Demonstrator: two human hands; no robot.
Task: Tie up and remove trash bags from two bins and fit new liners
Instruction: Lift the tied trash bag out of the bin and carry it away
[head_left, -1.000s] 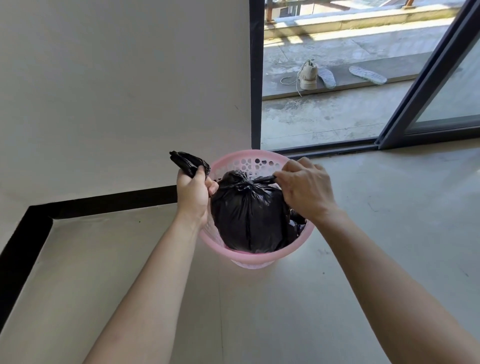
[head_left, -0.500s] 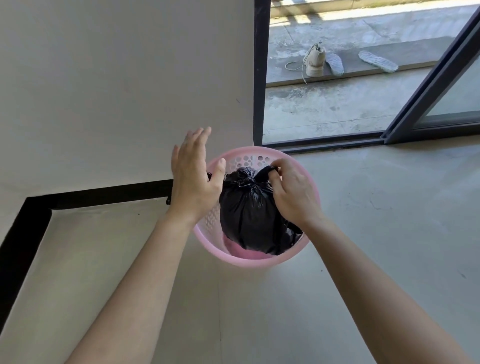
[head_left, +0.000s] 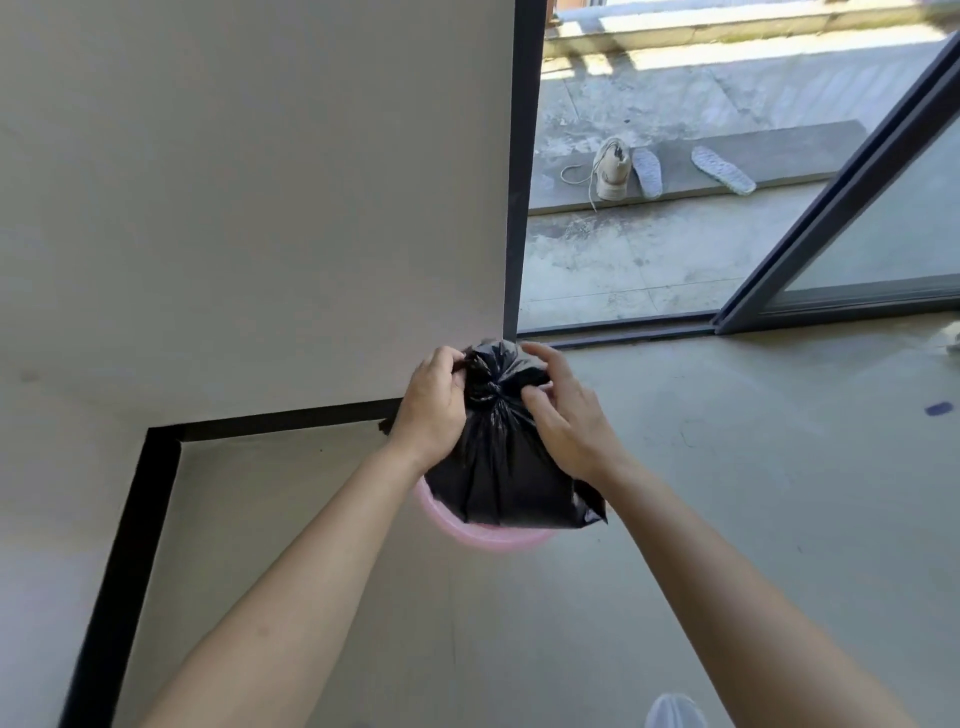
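Note:
A knotted black trash bag hangs above a pink plastic bin, hiding all of the bin but its near rim. My left hand grips the bag's gathered neck on the left side of the knot. On the right side my right hand pinches the plastic at the knot, its fingers pressed into the bag. The bag's bottom sits at about rim level; I cannot tell whether it still touches the bin.
A pale wall with a black skirting strip stands just left of the bin. An open sliding door frame leads to a terrace with a shoe and two insoles. A white shoe tip shows at the bottom edge.
The bag has risen out of the pink bin. My left hand, open half a second ago, has closed on the bag's neck. My view has pulled back and up.

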